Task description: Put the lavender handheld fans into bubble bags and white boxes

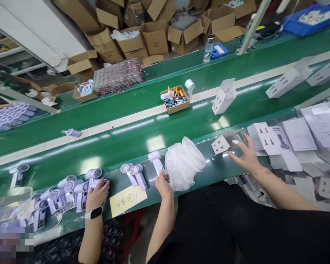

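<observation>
My left hand (164, 185) grips the lower handle of a lavender handheld fan (157, 164), its head tilted up over the bench. Just right of that hand lies a stack of thin white bags (183, 165). My right hand (245, 156) is spread with nothing in it, a white covering on one fingertip. Beside its fingers is a small white printed carton (220, 144), lying at the bench edge; I cannot tell whether they touch. Two more lavender fans (137, 176) lie left of my left hand, above a yellow handwritten sign (128, 200).
At left, a co-worker's hand (97, 196) with a watch rests by a pile of lavender fans (55, 198). White cartons (222, 97) stand on the green conveyor (132, 135). A small tool box (178, 107) sits mid-line. Printed cartons and leaflets (298, 134) cover the right side.
</observation>
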A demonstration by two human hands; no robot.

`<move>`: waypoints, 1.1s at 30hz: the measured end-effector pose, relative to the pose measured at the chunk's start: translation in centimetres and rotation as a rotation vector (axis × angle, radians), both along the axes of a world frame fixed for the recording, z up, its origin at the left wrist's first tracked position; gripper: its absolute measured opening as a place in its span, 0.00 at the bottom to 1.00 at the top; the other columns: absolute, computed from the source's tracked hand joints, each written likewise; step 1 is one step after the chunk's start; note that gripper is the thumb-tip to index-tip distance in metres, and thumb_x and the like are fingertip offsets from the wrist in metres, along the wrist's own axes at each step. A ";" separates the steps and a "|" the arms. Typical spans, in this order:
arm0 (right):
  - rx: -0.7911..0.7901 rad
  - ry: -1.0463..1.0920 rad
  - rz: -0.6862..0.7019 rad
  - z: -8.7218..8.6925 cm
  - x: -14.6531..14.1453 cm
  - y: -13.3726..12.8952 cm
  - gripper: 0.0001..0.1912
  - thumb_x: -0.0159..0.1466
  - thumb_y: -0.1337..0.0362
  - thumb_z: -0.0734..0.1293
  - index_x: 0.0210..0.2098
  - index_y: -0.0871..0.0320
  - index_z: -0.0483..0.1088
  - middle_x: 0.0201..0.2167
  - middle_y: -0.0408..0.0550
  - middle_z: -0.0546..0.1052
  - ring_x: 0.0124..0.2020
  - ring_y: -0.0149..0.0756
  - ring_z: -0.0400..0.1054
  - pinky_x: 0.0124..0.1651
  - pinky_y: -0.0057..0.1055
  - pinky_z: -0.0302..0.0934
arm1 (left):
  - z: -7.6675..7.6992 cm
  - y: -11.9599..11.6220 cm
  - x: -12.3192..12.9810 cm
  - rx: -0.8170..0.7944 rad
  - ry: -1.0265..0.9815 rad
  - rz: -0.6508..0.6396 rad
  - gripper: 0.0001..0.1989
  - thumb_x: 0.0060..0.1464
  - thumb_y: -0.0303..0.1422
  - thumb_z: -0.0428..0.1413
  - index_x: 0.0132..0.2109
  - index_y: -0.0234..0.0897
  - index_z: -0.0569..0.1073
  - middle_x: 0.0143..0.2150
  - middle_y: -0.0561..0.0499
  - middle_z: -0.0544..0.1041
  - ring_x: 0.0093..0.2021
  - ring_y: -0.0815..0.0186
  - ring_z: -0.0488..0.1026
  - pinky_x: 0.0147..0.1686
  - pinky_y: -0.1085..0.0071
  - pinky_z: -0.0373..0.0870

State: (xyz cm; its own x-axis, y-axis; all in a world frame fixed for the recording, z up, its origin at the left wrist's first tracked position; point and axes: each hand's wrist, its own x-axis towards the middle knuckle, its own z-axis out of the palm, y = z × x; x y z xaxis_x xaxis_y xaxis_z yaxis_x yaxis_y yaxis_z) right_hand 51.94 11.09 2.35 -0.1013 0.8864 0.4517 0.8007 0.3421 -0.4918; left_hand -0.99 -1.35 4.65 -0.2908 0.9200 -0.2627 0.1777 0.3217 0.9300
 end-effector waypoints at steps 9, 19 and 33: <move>-1.025 1.174 0.112 1.6 -11.7 -3.0 0.21 0.59 0.48 0.63 0.45 0.53 0.59 0.36 0.49 0.73 0.35 0.37 0.70 0.34 0.35 0.67 | -4.4 4.3 26.8 -0.064 -0.142 -0.467 0.18 0.59 0.44 0.48 0.48 0.36 0.68 0.37 0.48 0.73 0.36 0.65 0.71 0.33 0.68 0.70; -1.391 1.042 0.107 2.1 -2.6 -4.7 0.22 0.53 0.58 0.71 0.45 0.58 0.64 0.32 0.43 0.69 0.29 0.30 0.67 0.29 0.29 0.67 | -8.2 11.2 29.8 -0.114 0.807 -0.731 0.09 0.52 0.23 0.51 0.40 0.31 0.72 0.40 0.38 0.73 0.45 0.55 0.69 0.42 0.63 0.64; -1.654 1.246 0.391 1.7 -4.2 -1.9 0.26 0.48 0.68 0.72 0.44 0.58 0.62 0.36 0.46 0.73 0.31 0.38 0.73 0.23 0.28 0.69 | -2.8 7.3 28.7 -0.098 -0.584 0.057 0.14 0.40 0.40 0.62 0.31 0.36 0.70 0.26 0.54 0.70 0.27 0.72 0.66 0.31 0.75 0.62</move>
State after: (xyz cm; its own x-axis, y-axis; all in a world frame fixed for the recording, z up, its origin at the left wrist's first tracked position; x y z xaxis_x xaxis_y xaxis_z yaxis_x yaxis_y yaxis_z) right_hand 47.78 9.24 4.02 -0.6754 0.4494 -0.5847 -0.0997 -0.8412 -0.5314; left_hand 27.73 5.96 1.87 -0.1204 0.8704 -0.4773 -0.3748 0.4054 0.8338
